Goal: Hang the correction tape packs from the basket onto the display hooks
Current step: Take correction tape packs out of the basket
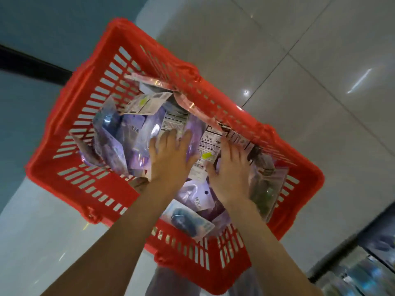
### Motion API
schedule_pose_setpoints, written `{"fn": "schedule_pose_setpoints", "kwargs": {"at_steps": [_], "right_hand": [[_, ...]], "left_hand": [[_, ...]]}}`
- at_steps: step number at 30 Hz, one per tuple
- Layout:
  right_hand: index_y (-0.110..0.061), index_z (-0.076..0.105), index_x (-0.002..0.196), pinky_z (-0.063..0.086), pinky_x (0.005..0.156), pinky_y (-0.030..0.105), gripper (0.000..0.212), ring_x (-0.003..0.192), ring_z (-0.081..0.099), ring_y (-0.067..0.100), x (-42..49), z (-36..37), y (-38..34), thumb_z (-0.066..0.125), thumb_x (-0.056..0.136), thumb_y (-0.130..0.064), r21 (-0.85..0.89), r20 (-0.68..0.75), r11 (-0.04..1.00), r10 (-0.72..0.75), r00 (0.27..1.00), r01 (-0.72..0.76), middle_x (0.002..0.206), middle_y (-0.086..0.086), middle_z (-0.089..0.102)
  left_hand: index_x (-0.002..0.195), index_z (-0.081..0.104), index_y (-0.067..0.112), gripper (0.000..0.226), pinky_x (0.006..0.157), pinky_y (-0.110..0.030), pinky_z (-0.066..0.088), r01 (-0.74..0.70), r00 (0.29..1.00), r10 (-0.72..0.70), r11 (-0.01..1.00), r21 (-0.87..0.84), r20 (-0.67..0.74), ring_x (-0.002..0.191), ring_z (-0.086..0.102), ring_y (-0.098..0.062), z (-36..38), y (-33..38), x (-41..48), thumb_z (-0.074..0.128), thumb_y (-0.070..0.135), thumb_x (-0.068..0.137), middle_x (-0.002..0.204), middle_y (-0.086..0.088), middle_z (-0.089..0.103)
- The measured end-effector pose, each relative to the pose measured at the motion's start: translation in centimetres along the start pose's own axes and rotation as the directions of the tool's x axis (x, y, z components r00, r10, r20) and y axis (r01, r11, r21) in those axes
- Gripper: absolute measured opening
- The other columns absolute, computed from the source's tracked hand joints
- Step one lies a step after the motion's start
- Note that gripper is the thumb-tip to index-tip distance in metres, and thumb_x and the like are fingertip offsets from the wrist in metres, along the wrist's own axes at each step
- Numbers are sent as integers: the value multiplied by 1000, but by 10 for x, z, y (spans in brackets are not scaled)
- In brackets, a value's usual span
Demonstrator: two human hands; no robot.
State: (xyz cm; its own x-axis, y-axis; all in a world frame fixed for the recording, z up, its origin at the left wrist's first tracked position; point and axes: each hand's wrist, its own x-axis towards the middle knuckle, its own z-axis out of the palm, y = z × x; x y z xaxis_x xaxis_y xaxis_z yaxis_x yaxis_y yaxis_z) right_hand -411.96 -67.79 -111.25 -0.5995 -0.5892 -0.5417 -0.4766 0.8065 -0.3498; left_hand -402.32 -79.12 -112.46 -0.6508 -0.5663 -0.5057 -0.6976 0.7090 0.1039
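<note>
A red slatted plastic basket (64, 129) stands on the tiled floor below me, filled with several purple and clear correction tape packs (130, 133). Both of my hands are down inside it. My left hand (168, 157) lies flat on the purple packs in the middle with its fingers spread and straight. My right hand (230, 167) rests on the packs toward the right side, fingers reaching over a pack with a printed label (208, 144); whether its fingers curl round that pack I cannot tell. No display hooks are in view.
Glossy light floor tiles (299, 60) surround the basket. A dark shelf base (27, 65) runs along the upper left. A display unit with a black frame (352, 253) stands at the lower right. A blue pack (186, 221) lies near the basket's near wall.
</note>
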Motion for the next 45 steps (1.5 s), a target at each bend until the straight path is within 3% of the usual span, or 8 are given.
{"fn": "schedule_pose_setpoints", "kwargs": {"at_steps": [7, 10, 14, 17, 24, 28, 37, 45], "right_hand": [[-30, 19, 152, -9, 113, 39, 83, 142, 15, 12, 16, -12, -15, 69, 86, -31, 194, 96, 969, 137, 986, -153, 141, -5, 47], [-30, 22, 150, -11, 112, 33, 83, 138, 27, 15, 10, -9, -22, 70, 84, -17, 372, 73, 897, 226, 971, -237, 110, -9, 61], [-26, 36, 146, 15, 118, 43, 69, 108, 56, 11, -14, -27, -32, 61, 86, -3, 574, 95, 766, 289, 953, -289, 79, -11, 59], [-34, 50, 135, 49, 87, 31, 55, 87, 58, 8, -45, -63, -48, 53, 90, -2, 760, 141, 603, 208, 968, -240, 101, 6, 61], [-38, 47, 127, 39, 76, -2, 41, 99, 44, -25, -115, -207, -114, 51, 99, -8, 760, 26, 648, -104, 994, 47, 118, -9, 42], [-31, 50, 123, 48, 83, 13, 39, 100, 58, -5, -145, -288, -169, 53, 95, -3, 764, -77, 628, -138, 987, 147, 115, -3, 59], [-38, 50, 118, 49, 70, 22, 42, 74, 60, 3, -266, -477, -326, 58, 80, -20, 653, -326, 561, -397, 858, 508, 89, -7, 62], [-44, 32, 141, 46, 82, 21, 71, 86, 52, 11, -431, -623, -466, 64, 85, -15, 316, -435, 355, -770, 467, 880, 104, -4, 44]], "left_hand": [[149, 35, 11, 72, 97, -48, 37, 138, 990, -137, 899, -415, 32, 114, 50, -38, -13, 20, -11, 65, 4, 83, 126, -21, 51], [152, 21, 10, 77, 93, -38, 44, 387, 918, -339, 663, -641, 204, 123, 47, -34, -35, 23, -22, 63, 0, 87, 143, -19, 37], [120, 52, 10, 44, 75, -33, 49, 561, 825, -295, 318, -764, 482, 92, 57, -24, -55, 9, -46, 70, 3, 82, 108, -11, 58], [112, 51, 22, 39, 71, -22, 48, 521, 851, -180, 160, -839, 494, 92, 60, -14, -89, 5, -69, 70, 1, 84, 105, -2, 62], [128, 55, 20, 45, 95, -37, 52, 316, 948, 37, 12, -949, 316, 109, 66, -19, -232, 10, -120, 67, 4, 88, 115, -1, 70], [132, 53, 17, 58, 82, -32, 55, 215, 976, 69, -153, -965, 206, 104, 67, -22, -342, 12, -159, 66, 10, 77, 118, -6, 69], [120, 57, 5, 37, 71, -22, 54, -212, 961, -176, 14, -977, -211, 89, 68, -11, -586, -11, -298, 68, 1, 85, 104, -4, 72], [119, 59, 14, 34, 76, -36, 59, -537, 758, -352, 141, -831, -549, 94, 70, -17, -764, -47, -494, 66, 3, 87, 106, 0, 74]]}}
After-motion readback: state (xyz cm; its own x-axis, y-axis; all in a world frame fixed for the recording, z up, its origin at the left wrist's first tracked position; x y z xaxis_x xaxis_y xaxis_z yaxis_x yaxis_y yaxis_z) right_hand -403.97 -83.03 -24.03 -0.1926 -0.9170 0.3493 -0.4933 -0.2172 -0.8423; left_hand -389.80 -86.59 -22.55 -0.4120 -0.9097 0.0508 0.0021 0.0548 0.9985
